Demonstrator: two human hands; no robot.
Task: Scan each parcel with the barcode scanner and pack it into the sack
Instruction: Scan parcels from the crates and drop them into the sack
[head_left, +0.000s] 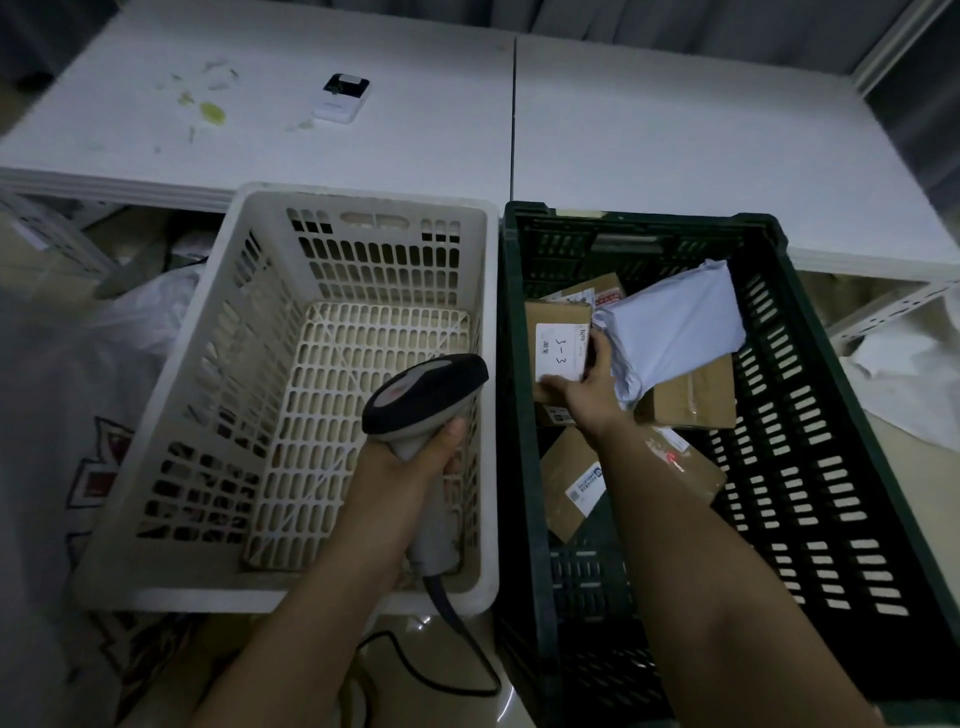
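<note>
Pretty dim room here. Two white tables (675, 130) are pushed together across the top of the frame, with a dark seam running between them. The left one has greenish smears and scraps (210, 111) in the upper left, plus a small white gadget with a black top (342, 97) sitting upper middle. White perforated metal table legs (883, 306) show at the right edge and the far left.

Below the tables, two crates sit side by side, touching or nearly so. The white slotted crate (363, 249) in the middle has nothing in it. The dark green crate (805, 415) on the right holds the parcels: a few brown cardboard boxes and a pale blue poly mailer (675, 327) lying tilted on top of them. A red spot of light (672, 458) lands on a taped box (691, 467) lower in the crate, just past the right forearm.

The left hand (410, 467) is wrapped around the grip of the barcode scanner (423, 395), held over the white crate, its cable (431, 670) looping down over the floor at the bottom. The right hand (584, 387) is reaching into the green crate and gripping a cardboard parcel with a white label (558, 343) marked "3-3", thumb on the label side, fingers round the edge next to the mailer.

A whitish sack (78, 415) with red printing fills the left side, partly blurred.
</note>
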